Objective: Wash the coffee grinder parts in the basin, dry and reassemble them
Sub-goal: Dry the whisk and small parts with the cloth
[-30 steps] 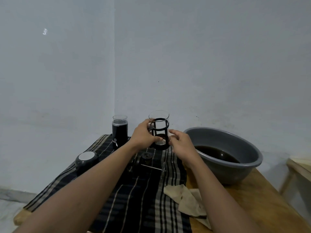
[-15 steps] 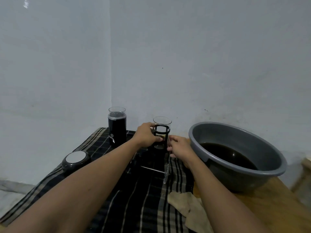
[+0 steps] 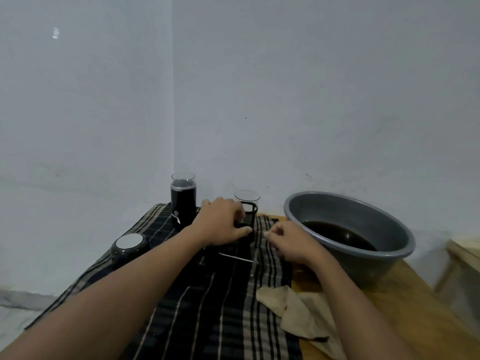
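Grinder cup (image 3: 247,206) stands upright at frame centre on the checked cloth (image 3: 207,307), left hand (image 3: 220,222) wrapped round its base. Right hand (image 3: 291,242) loosely curled, holding nothing, between cup and basin (image 3: 337,209) rim.

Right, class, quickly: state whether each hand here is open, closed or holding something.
Left hand: grips the glass cup in its black frame.
Right hand: open, fingers loosely curled, holding nothing.

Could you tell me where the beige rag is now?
Head view, lower right: the beige rag lies crumpled on the table at the plaid cloth's right edge, before the grey basin.
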The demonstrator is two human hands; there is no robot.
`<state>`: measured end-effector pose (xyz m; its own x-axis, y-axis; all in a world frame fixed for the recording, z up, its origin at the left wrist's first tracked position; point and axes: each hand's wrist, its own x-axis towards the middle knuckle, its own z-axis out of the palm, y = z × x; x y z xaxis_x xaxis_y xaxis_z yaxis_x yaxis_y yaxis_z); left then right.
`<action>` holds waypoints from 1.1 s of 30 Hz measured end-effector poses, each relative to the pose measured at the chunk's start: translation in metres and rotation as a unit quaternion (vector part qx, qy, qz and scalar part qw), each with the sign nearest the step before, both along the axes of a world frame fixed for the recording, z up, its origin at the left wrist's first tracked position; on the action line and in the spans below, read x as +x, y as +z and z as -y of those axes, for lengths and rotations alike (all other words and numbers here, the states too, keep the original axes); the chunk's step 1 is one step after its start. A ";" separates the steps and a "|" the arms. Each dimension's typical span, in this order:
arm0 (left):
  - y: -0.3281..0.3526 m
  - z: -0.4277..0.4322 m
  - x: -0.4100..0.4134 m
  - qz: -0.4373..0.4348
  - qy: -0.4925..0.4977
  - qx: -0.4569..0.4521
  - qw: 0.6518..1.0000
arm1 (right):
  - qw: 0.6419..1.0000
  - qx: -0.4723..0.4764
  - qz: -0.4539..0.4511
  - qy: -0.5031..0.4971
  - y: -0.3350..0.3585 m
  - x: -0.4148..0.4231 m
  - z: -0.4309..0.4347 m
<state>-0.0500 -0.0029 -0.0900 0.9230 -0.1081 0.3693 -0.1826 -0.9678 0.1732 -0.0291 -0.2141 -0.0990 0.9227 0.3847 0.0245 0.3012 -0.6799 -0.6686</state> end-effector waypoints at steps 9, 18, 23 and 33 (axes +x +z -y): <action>-0.038 0.031 -0.036 -0.080 -0.017 0.273 0.958 | 0.980 -0.194 0.040 -0.007 -0.033 -0.094 0.042; -0.043 0.033 -0.038 -0.031 -0.015 0.266 0.963 | 0.990 0.055 0.105 -0.074 -0.011 -0.097 0.078; -0.060 0.039 -0.034 0.005 -0.032 0.229 0.973 | 0.977 0.122 0.153 -0.083 -0.008 -0.103 0.074; -0.013 0.043 -0.073 0.123 -0.244 -0.238 0.932 | 0.951 0.171 0.257 0.033 0.023 -0.102 0.037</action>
<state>-0.1231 -0.0463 -0.1031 0.6878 -0.2630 0.6766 -0.6720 -0.5833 0.4563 -0.1307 -0.2508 -0.0757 0.7290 0.3296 0.5999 0.6824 -0.4186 -0.5993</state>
